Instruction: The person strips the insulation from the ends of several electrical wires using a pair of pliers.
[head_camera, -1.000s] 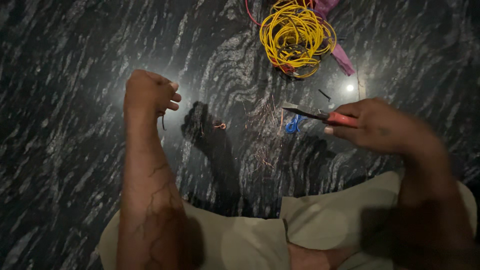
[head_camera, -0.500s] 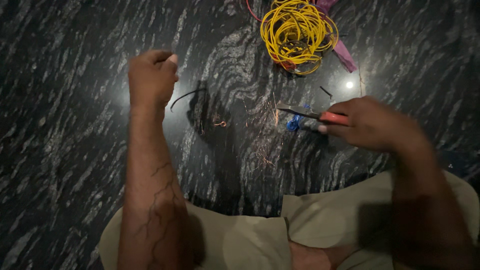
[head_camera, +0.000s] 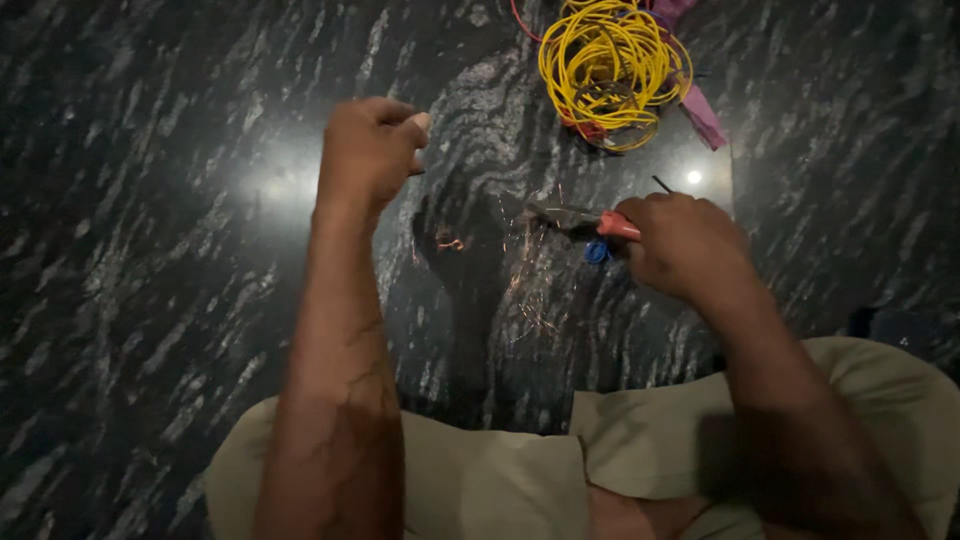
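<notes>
- A coil of yellow wire (head_camera: 612, 72) lies at the far side of the dark, streaked stone floor (head_camera: 160, 300), right of centre, with a pink strip (head_camera: 703, 115) poking out from its right edge and a bit of red wire (head_camera: 522, 22) curving off its left.
- Fine copper-coloured strands (head_camera: 525, 275) are scattered on the floor between the two hands, with a small orange scrap (head_camera: 450, 243) to their left.
- A short dark piece (head_camera: 662, 184) lies on the floor just beyond the right hand.
- Light-coloured trouser legs (head_camera: 480, 480) fill the near edge; both forearms reach out over them.
- The left hand (head_camera: 368, 150) is raised over the floor and curled into a loose fist; whether it pinches anything cannot be told.
- The right hand (head_camera: 685, 245) is closed around the red handle of a pair of pliers (head_camera: 580, 218), whose dark nose points left, just above the floor.
- A small blue thing (head_camera: 597, 251) sits right under the pliers, beside the right hand's knuckles.
</notes>
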